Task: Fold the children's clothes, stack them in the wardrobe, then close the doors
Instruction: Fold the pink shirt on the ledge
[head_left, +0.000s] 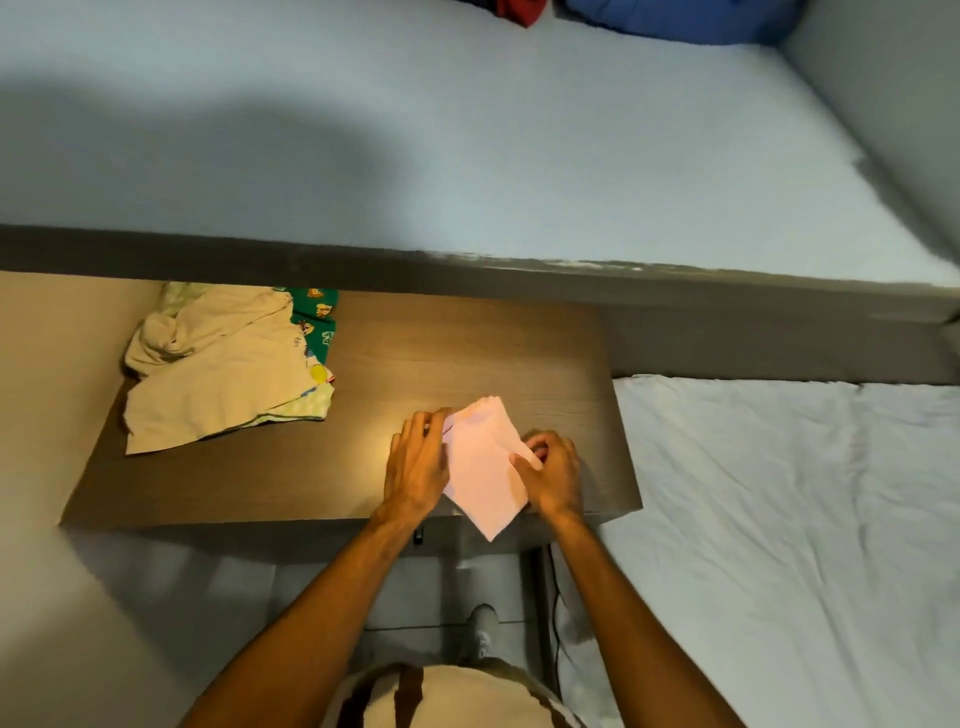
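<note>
A small pale pink garment (480, 462), folded into a narrow shape, lies on the brown wooden table (457, 353) near its front edge, one corner hanging over. My left hand (418, 462) lies flat on its left edge, fingers together. My right hand (553, 470) pinches its right edge with curled fingers. At the table's back left sits a loose pile of clothes: a cream garment (218, 374) on top of a green printed one (314, 317).
A bed with a light blue sheet (519, 156) runs behind the table, its dark frame edge (363, 265) along the table's back. A second mattress with a white sheet (779, 519) lies to the right. A beige wall (47, 389) stands at the left.
</note>
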